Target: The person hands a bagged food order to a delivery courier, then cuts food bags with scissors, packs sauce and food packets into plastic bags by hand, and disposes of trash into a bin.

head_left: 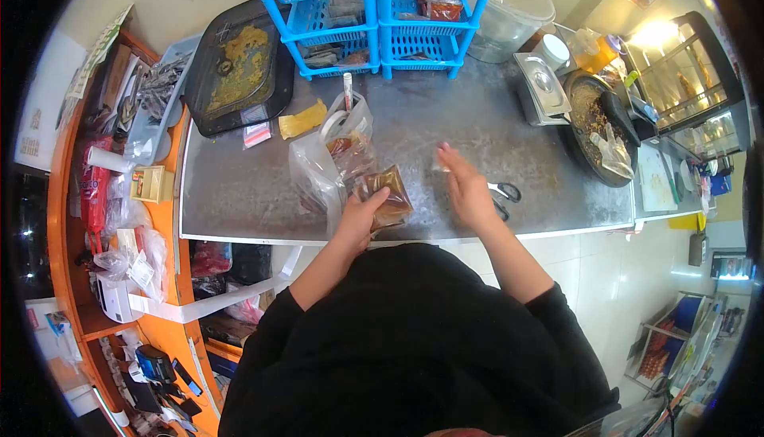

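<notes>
My left hand [360,218] grips a clear sachet of brown sauce [395,200] near the table's front edge. Just left of the sachet stands a thin clear plastic bag [314,170], with reddish-brown contents and a round white rim showing inside. A white tube-shaped item [348,91] sticks up at the bag's top. To the right, my right hand [468,190] hovers over the metal table with its fingers stretched out. A small pale spot by its fingertips is too small to make out. Black-handled scissors [504,192] lie beside the right wrist, partly hidden by it.
Blue tiered baskets [338,35] with packets stand at the back of the metal table [446,103]. A black tray [274,95] with yellowish residue and a folded yellow cloth [302,120] lie left. At right are a steel container [543,91] and a dark round pan [581,138].
</notes>
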